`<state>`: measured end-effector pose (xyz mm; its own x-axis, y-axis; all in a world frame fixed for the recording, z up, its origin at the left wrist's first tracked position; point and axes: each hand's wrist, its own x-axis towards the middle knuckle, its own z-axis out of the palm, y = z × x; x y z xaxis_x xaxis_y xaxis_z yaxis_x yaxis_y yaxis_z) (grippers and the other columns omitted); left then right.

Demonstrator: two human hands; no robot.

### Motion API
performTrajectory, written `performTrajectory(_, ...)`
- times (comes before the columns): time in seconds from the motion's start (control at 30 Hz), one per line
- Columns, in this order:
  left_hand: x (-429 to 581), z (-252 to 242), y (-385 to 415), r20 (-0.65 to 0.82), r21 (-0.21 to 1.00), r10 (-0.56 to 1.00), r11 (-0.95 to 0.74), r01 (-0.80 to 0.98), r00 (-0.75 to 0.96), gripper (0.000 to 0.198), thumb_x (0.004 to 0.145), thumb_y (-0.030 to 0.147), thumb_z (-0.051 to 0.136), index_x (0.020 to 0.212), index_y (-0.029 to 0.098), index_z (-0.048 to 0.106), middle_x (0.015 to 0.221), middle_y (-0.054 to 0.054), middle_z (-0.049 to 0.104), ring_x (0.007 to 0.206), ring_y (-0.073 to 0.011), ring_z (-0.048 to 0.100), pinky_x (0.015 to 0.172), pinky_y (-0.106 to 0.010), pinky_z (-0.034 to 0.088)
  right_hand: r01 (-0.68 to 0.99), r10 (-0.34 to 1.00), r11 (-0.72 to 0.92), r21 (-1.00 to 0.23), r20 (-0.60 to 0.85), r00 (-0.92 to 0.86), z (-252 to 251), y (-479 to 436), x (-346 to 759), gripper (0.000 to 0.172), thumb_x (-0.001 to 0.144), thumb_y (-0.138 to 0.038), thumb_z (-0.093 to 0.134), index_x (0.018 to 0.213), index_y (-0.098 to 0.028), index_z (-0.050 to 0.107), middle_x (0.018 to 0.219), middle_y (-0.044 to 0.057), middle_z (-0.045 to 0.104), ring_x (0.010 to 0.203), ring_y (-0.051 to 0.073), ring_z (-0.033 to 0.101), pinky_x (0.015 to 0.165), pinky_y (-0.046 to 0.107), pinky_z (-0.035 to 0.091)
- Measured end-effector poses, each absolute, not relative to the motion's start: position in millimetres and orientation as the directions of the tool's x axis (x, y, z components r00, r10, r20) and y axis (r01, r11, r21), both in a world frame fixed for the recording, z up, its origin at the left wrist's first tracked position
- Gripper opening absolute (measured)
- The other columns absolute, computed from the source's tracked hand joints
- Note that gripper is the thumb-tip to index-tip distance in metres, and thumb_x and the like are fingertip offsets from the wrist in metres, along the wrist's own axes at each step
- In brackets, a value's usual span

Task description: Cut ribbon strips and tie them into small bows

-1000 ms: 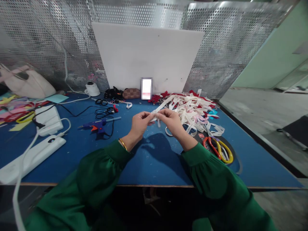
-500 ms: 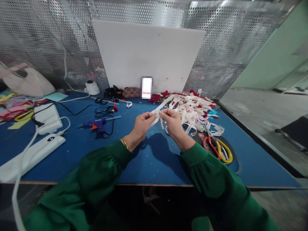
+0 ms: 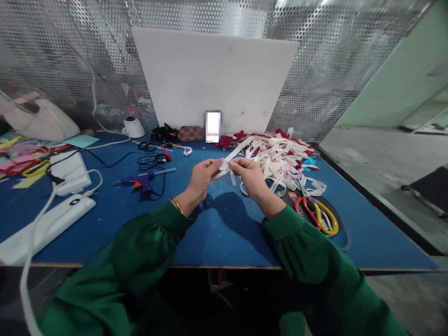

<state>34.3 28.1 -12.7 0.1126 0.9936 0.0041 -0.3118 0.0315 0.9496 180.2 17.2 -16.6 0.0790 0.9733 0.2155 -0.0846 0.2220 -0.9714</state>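
Left hand [image 3: 203, 177], pinching ribbon [image 3: 232, 154], shifted leftward, tabletop [image 3: 217, 238] open to front edge [image 3: 224, 267].

white ribbon [image 3: 238, 150]: one narrow, flat, soft-looking strip, in the middle of the scene
pinched part [image 3: 226, 165]: gripped between the fingertips of the left hand [image 3: 201, 178] and the right hand [image 3: 250, 177]; the white looks layered there, but fingers hide whether it is folded or knotted
far stretch [image 3: 241, 147]: fairly straight, slanting from the fingers toward the far right; where it ends is unclear
hanging tail [image 3: 233, 178]: short, loose, drooping just left of the right hand
left bit [image 3: 221, 174]: pale, slanting toward near left under the left fingers
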Motion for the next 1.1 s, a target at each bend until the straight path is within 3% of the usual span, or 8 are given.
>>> performTrajectory(0.2, 33.2, -14.3, 30.9, -0.006, 0.948, 0.999, 0.020, -0.318, 0.045, 0.029, 0.060, 0.035, 0.084, 0.074, 0.015, 0.070, 0.068, 0.001, 0.066, 0.061, -0.0097, 0.056, 0.061, -0.023, 0.046, -0.107, 0.978, 0.196, -0.975, 0.187, 0.090, -9.4, 16.4, 183.8, 0.048, 0.075, -0.066, 0.067, 0.075, -0.019, 0.071, 0.066, 0.002, 0.063, 0.059, 0.013, 0.056, 0.061, 0.029, 0.046)
performTrajectory(0.4, 30.3, -17.1, 34.7, -0.004, 0.955, 1.000, 0.003, -0.295, -0.001, 0.033, 0.061, 0.041, 0.084, 0.080, 0.017, 0.070, 0.076, 0.000, 0.068, 0.064, -0.0109, 0.061, 0.061, -0.023, 0.046, -0.088, 0.983, 0.180, -0.980, 0.175, 0.054, -7.2, 18.1, 190.2, 0.030, 0.064, -0.045, 0.080, 0.072, -0.019, 0.069, 0.068, 0.001, 0.066, 0.062, 0.014, 0.060, 0.065, 0.030, 0.049)
performTrajectory(0.53, 30.8, -16.7, 30.7, -0.023, 0.962, 0.991, 0.058, -0.268, 0.132, 0.040, 0.064, 0.051, 0.082, 0.079, 0.016, 0.070, 0.075, -0.003, 0.068, 0.064, -0.0120, 0.060, 0.060, -0.024, 0.044, -0.057, 0.976, 0.205, -0.977, 0.200, 0.082, -10.5, 18.4, 186.9, 0.023, 0.064, -0.039, 0.078, 0.070, -0.019, 0.068, 0.065, 0.000, 0.065, 0.061, 0.014, 0.060, 0.064, 0.029, 0.048)
performTrajectory(0.7, 32.4, -20.5, 27.9, -0.055, 0.984, 0.981, 0.085, -0.154, 0.185, 0.037, 0.058, 0.043, 0.087, 0.078, 0.015, 0.071, 0.074, -0.005, 0.070, 0.067, -0.0141, 0.061, 0.061, -0.026, 0.044, -0.019, 0.964, 0.262, -0.965, 0.261, 0.045, -13.2, 17.0, 183.5, 0.015, 0.066, -0.032, 0.074, 0.069, -0.019, 0.070, 0.061, -0.001, 0.063, 0.061, 0.013, 0.055, 0.061, 0.028, 0.042)
performTrajectory(0.9, 34.4, -23.1, 29.8, -0.056, 0.986, 0.977, 0.086, -0.139, 0.207, 0.033, 0.056, 0.036, 0.087, 0.076, 0.013, 0.074, 0.073, -0.007, 0.071, 0.064, -0.0141, 0.060, 0.061, -0.027, 0.046, 0.056, 0.960, 0.279, -0.959, 0.279, 0.001, -9.9, 17.7, 189.5, 0.014, 0.072, -0.032, 0.068, 0.067, -0.019, 0.068, 0.062, -0.001, 0.062, 0.062, 0.013, 0.052, 0.063, 0.029, 0.041)
performTrajectory(1.1, 36.7, -13.1, 20.9, -0.094, 0.987, 0.948, 0.129, -0.097, 0.306, 0.023, 0.052, 0.025, 0.086, 0.061, 0.013, 0.069, 0.059, -0.003, 0.064, 0.056, -0.0124, 0.054, 0.058, -0.028, 0.044, 0.313, 0.922, 0.364, -0.877, 0.387, 0.013, -16.0, 20.5, 189.6, 0.018, 0.080, -0.030, 0.058, 0.065, -0.020, 0.060, 0.059, -0.002, 0.058, 0.059, 0.013, 0.050, 0.061, 0.029, 0.037)
